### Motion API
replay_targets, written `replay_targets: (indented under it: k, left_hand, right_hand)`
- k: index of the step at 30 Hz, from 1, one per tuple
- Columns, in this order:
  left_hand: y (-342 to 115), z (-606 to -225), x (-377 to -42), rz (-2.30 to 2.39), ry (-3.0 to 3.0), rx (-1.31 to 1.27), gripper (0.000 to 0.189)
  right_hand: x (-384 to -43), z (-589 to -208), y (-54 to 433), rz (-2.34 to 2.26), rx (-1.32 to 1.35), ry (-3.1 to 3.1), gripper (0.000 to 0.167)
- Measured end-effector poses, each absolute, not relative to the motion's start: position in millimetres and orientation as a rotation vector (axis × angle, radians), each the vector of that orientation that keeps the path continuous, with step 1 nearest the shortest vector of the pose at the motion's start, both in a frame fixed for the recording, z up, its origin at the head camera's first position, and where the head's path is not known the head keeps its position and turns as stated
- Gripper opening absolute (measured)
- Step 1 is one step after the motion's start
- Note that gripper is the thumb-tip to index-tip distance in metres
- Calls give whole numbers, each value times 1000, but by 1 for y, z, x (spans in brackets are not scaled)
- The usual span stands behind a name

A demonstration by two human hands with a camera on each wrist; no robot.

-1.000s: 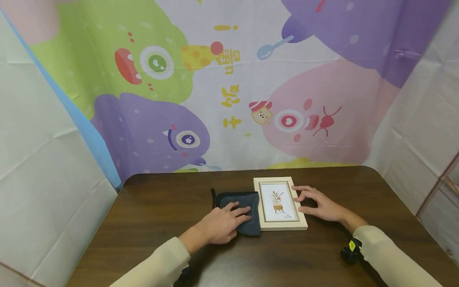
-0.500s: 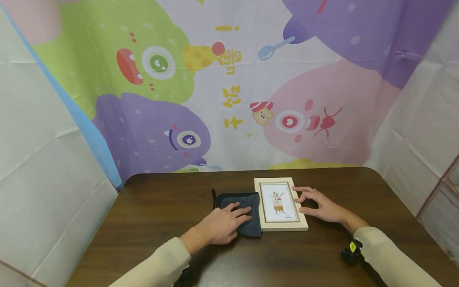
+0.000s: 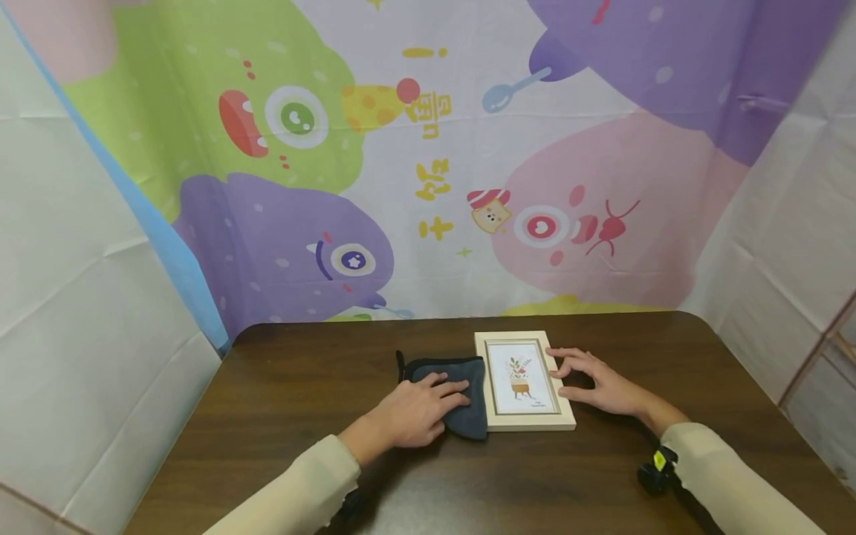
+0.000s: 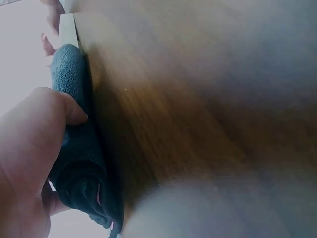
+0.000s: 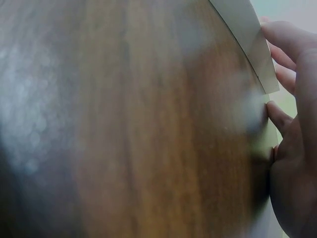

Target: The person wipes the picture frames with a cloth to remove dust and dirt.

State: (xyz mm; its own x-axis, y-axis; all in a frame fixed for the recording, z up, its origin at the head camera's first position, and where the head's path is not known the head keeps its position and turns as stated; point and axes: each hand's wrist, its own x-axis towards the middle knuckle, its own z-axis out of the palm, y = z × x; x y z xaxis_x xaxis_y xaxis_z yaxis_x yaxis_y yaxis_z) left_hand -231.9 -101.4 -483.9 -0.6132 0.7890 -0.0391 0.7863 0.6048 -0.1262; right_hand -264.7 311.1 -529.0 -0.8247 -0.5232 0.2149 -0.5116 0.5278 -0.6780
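A folded dark blue-grey fleece piece (image 3: 468,420) with a black edge and a black loop lies on the table. My left hand (image 3: 413,412) rests over it with fingers spread on top. In the left wrist view, the thumb lies along the side of the fleece (image 4: 69,69); its folded layers are dark inside. Right beside the fleece, a cream picture frame (image 3: 531,422) lies flat, showing a potted plant print. Fingers of my right hand (image 3: 598,383) touch the frame's right edge. The right wrist view has those fingertips against the side of the frame (image 5: 247,34).
The brown wooden table (image 3: 281,416) has rounded far corners. Behind it hangs a cloth (image 3: 428,282) printed with cartoon monsters. Pale fabric sheets (image 3: 87,312) close off both sides.
My left hand has shifted slightly up and to the right over the fleece, uncovering a bit more of its lower part. The right hand and the picture frame stay in place.
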Motion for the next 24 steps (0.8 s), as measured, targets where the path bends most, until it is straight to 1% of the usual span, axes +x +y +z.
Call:
replay_targets:
  k: [18,24]
  left_hand:
    - [-94,-480,-255,162,-2863,-1301,52]
    - [-91,-480,-269,138,-2913,-1266,51]
  right_hand:
    - [-264,-529,311,-1196,-926,2733,18]
    - [-264,-528,311,-1194,-924,2737,17]
